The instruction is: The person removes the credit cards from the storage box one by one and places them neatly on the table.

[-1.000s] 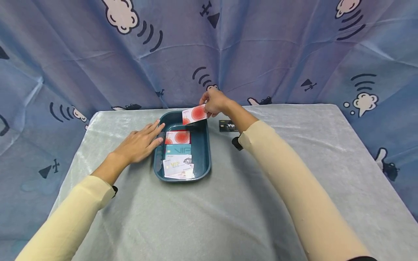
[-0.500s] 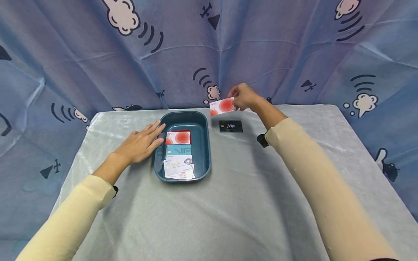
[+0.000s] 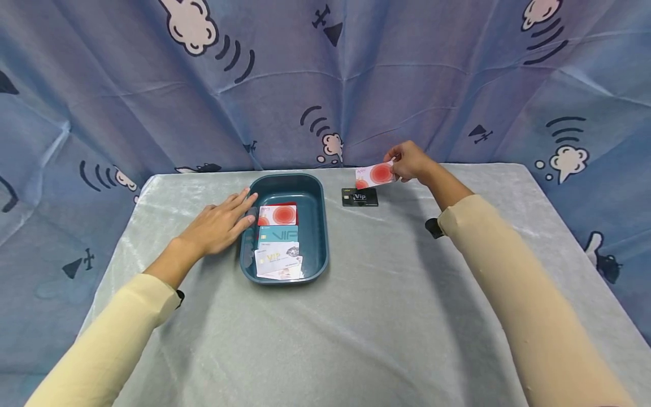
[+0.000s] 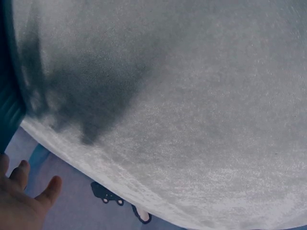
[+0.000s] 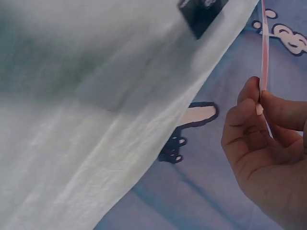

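Note:
My right hand (image 3: 411,163) pinches a white card with red circles (image 3: 375,174) by its right end. In the head view its lower edge overlaps the top of a black VIP card (image 3: 359,198) lying on the table. The right wrist view shows the held card (image 5: 265,52) edge-on between thumb and fingers. My left hand (image 3: 217,222) lies with fingers extended at the left rim of a dark teal tray (image 3: 326,237). Inside it are a similar red-circled card (image 3: 277,215), a teal VIP card (image 3: 277,234) and a white VIP card (image 3: 276,257), overlapping in a column.
A pale grey cloth covers the table (image 3: 376,316). Behind its far edge hangs a blue-purple curtain (image 3: 407,68) with cartoon prints. Under the white VIP card a further pale card (image 3: 285,273) shows partly, and a red edge (image 3: 290,204) peeks out behind the red-circled card.
My right hand has carried the red-circled card from above the tray's far right corner rightward to the black card, lowering it lately. The left hand has stayed in place.

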A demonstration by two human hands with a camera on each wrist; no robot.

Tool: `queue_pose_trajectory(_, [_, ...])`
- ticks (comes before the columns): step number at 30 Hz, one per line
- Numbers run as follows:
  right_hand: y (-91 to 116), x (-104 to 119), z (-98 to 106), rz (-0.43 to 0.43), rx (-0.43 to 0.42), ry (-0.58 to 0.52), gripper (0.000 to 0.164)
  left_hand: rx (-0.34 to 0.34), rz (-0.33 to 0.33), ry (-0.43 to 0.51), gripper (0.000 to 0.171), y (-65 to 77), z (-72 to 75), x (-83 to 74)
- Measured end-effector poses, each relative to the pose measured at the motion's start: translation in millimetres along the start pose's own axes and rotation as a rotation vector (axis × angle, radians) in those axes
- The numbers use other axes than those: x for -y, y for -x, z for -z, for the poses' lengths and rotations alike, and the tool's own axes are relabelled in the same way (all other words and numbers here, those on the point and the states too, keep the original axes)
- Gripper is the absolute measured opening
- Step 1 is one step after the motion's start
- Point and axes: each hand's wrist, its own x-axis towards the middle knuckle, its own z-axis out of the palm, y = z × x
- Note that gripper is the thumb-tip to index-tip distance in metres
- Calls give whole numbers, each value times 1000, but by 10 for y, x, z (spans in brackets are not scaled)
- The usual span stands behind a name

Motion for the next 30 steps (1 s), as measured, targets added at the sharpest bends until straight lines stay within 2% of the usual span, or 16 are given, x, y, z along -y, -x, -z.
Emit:
queue_pose_trajectory(10, [31, -249, 69, -56, 8, 28, 33, 1, 1, 2, 61, 2, 12, 13])
queue_pose_trajectory(19, [77, -491, 49, -101, 14, 28, 34, 6, 10, 7, 61, 2, 1, 9])
queue_pose_trajectory(25, [83, -615, 42, -113, 12, 40, 32, 11, 10, 7, 61, 3, 4, 7])
queue_pose_trajectory(30, [75, -702, 17, -94, -22, 36, 31, 12, 11, 8, 61, 1, 0, 13])
